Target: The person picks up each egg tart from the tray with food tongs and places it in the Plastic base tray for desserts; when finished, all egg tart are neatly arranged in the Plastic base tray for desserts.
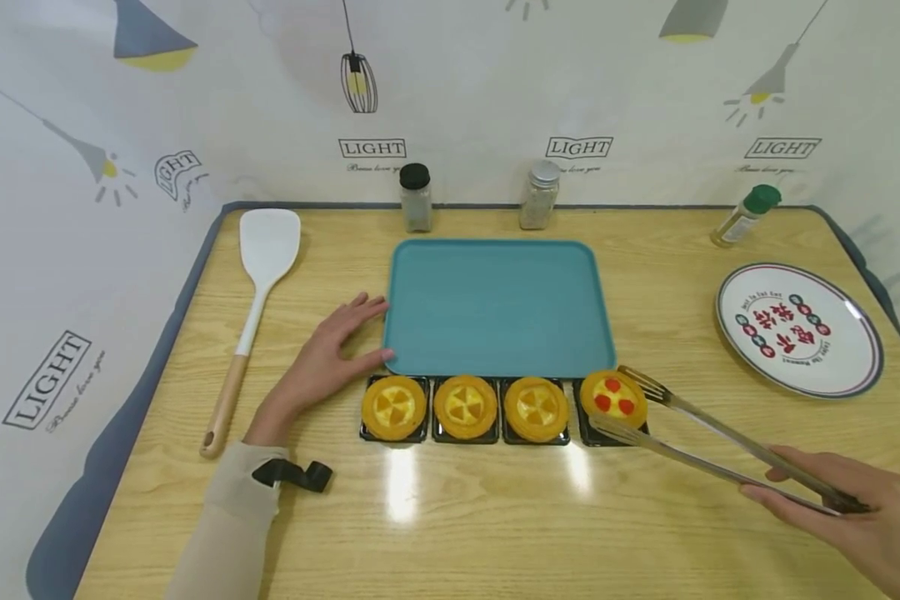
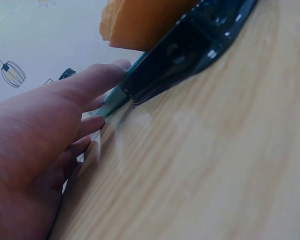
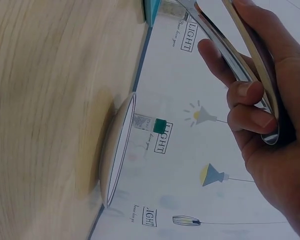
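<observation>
My right hand grips a pair of metal tongs. The tongs' tips stand on either side of the rightmost tart, which has red pieces on top; whether they touch it I cannot tell. Beside it, three tarts with yellow wedge toppings sit in a row, each on a small black tray. My left hand touches the left edge of a teal tray with its fingers extended. In the left wrist view, the thumb lies close to a black tart tray.
A white spatula with a wooden handle lies at the left. Behind the teal tray stand a black-capped jar and a silver-capped jar. At the right are a green-capped bottle and a white plate with red lettering.
</observation>
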Available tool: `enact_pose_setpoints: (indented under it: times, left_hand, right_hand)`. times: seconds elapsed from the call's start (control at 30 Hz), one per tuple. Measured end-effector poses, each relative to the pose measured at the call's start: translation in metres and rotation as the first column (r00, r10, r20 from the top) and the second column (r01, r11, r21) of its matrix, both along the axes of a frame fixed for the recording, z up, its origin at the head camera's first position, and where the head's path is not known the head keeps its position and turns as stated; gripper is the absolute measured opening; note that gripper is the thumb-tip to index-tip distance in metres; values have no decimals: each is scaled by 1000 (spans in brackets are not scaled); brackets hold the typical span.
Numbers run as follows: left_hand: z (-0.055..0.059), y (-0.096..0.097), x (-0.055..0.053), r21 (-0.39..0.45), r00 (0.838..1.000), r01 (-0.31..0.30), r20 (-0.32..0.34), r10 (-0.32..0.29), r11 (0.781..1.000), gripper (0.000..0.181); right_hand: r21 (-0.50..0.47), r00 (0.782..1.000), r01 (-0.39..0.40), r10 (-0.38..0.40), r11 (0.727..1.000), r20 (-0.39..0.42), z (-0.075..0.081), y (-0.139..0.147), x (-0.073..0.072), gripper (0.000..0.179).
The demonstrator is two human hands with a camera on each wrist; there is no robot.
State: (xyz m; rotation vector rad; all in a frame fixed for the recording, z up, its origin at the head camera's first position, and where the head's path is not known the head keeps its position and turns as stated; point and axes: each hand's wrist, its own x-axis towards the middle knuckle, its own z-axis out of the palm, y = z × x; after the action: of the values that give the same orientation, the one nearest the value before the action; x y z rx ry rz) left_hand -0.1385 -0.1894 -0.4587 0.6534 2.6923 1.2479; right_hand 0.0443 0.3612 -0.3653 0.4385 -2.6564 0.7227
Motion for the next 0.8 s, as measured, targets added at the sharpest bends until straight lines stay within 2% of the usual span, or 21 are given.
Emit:
enact_pose_setpoints:
  times: [0.47, 0.53, 0.6, 0.7, 0.8]
  left_hand:
    - [-1, 0, -1, 5, 1000, 5, -12, -5, 1000, 69]
    - [-1, 0, -1, 4, 1000, 5, -13, -5, 1000, 69]
    - [-1, 0, -1, 3, 1000, 7, -13, -7, 1000, 69]
    - [-1, 1, -1, 1, 1000, 6, -10, -6, 1000, 69]
    - [-1, 0, 0, 0, 1000, 0, -5, 0, 1000, 70]
  right_hand:
    - [37, 999, -38, 38, 999, -5, -7, 1, 0, 48]
    - [34, 1000, -24, 24, 999, 4, -7, 0, 0, 49]
    - [7, 1000, 18, -18, 1000, 22, -6, -1, 1, 51]
    - [-92, 988, 130, -121, 987, 94, 1, -4, 1, 54]
    - [-189, 947, 300, -269, 935, 174, 9, -9, -6, 54]
